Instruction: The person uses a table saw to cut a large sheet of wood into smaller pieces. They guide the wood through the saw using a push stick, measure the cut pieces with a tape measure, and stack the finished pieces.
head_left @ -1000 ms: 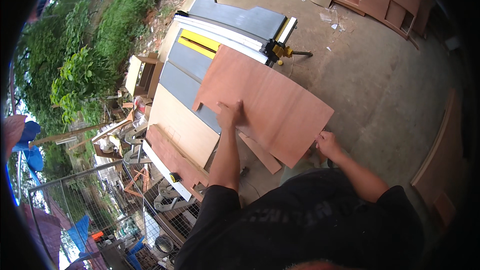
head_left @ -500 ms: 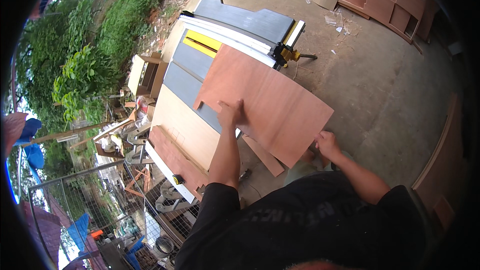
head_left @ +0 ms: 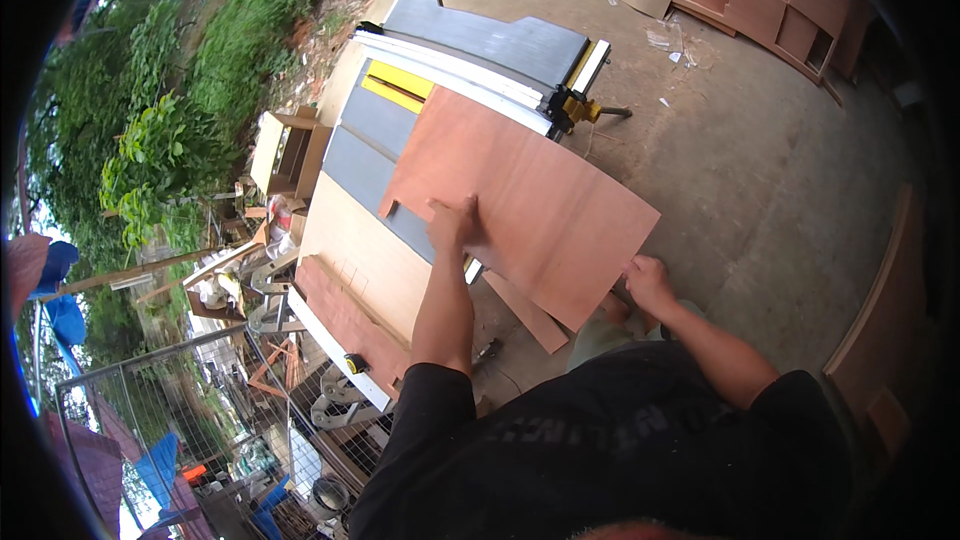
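On saw table [head_left: 362, 166], brown panel [head_left: 545, 205] is reaching yellow insert [head_left: 397, 78]; much is overhanging, pass seeming unfinished. Right hand [head_left: 650, 287] is gripping near edge; left hand [head_left: 453, 228] is touching side, grip unclear.

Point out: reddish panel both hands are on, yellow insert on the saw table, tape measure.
Reddish panel [head_left: 540, 202]: head view, middle of its upper face.
Yellow insert [head_left: 401, 78]: head view, strip on the far side of its slot.
Tape measure [head_left: 355, 364]: head view, middle of its case.
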### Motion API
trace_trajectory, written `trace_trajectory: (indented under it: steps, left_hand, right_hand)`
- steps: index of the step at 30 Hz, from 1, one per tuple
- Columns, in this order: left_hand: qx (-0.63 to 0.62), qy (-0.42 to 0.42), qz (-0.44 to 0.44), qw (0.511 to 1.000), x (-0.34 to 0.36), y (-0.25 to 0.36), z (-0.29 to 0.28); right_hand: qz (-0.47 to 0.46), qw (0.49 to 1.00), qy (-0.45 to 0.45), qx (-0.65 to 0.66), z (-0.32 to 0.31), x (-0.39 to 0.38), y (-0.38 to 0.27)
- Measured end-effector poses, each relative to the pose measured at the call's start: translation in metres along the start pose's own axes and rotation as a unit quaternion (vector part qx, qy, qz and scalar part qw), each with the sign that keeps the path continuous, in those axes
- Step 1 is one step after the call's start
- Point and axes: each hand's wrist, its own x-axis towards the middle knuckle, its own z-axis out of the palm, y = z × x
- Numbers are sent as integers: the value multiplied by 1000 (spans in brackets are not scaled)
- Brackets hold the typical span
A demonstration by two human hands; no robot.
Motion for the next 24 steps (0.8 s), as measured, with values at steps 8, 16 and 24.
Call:
trace_trajectory:
  steps: [8,16,24]
  left_hand:
    - [11,-8,-8,1000,9,5,-11]
    - [10,3,6,1000,25,0,-16]
    - [18,18,30,999,41,-1,-20]
  right_hand:
    - [38,998,-18,42,5,6,-15]
    - [-9,1000,-15,24,18,18,-18]
    - [18,1000,-13,15,28,27,-27]
